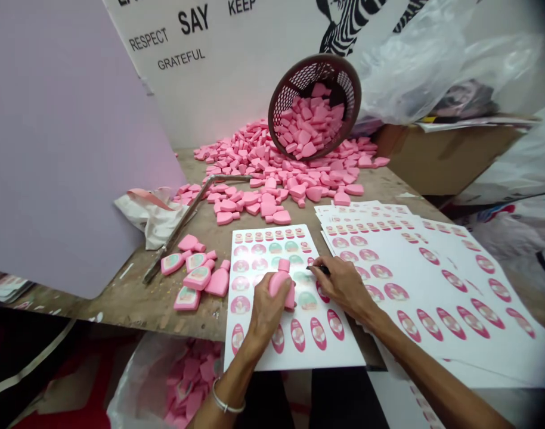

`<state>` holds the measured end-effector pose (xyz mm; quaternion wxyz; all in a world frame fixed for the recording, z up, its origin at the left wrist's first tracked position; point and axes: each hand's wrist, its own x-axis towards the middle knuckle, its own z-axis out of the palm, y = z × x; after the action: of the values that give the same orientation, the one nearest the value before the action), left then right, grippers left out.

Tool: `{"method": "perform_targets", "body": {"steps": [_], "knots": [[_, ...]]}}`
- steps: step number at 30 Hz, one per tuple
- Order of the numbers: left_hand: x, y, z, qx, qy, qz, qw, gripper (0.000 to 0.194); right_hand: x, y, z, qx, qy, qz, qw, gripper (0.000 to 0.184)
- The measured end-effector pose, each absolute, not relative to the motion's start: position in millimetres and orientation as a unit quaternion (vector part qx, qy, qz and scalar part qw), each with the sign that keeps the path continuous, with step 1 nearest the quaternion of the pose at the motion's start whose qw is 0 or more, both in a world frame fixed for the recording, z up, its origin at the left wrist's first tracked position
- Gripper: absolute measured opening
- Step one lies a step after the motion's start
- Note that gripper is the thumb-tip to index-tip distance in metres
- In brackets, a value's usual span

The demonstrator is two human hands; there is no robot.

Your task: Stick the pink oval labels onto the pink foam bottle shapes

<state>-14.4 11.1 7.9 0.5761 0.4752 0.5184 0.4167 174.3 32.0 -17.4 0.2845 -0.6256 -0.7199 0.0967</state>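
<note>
While the left hand (268, 316) clenched a pink foam bottle cutout (281, 285) above the near sticker sheet (272, 238), right fingers (333, 280) pinched a black tool (324, 270). Foam looked light and soft; best held by the body.

From my remote seat, a pink foam bottle shape (281, 285) lies on a white sheet of printed oval stickers (272, 238), its neck pointing away and its body mostly under the left hand (268, 313). Just beside it, the right hand (344, 287) pinches a slim dark tool (322, 270), possibly a pen.
</note>
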Motion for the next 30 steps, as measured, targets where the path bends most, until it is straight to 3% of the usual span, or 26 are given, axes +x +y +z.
{"method": "perform_targets", "body": {"steps": [6, 15, 23, 30], "knots": [[-0.1, 15.2, -5.8, 0.474, 0.494, 0.426, 0.591, 0.038, 170.4, 25.8, -25.1, -0.607, -0.757, -0.019, 0.239, 0.017], [0.3, 14.8, -12.0, 0.490, 0.504, 0.414, 0.578, 0.036, 166.1, 26.6, -29.2, -0.605, -0.745, 0.081, 0.271, 0.021], [-0.1, 13.5, -9.5, 0.482, 0.504, 0.419, 0.581, 0.038, 170.7, 27.4, -31.3, -0.627, -0.728, -0.015, 0.275, 0.016], [2.1, 14.0, -11.5, 0.484, 0.504, 0.427, 0.574, 0.037, 172.7, 22.9, -31.7, -0.624, -0.726, 0.037, 0.288, 0.015]]}}
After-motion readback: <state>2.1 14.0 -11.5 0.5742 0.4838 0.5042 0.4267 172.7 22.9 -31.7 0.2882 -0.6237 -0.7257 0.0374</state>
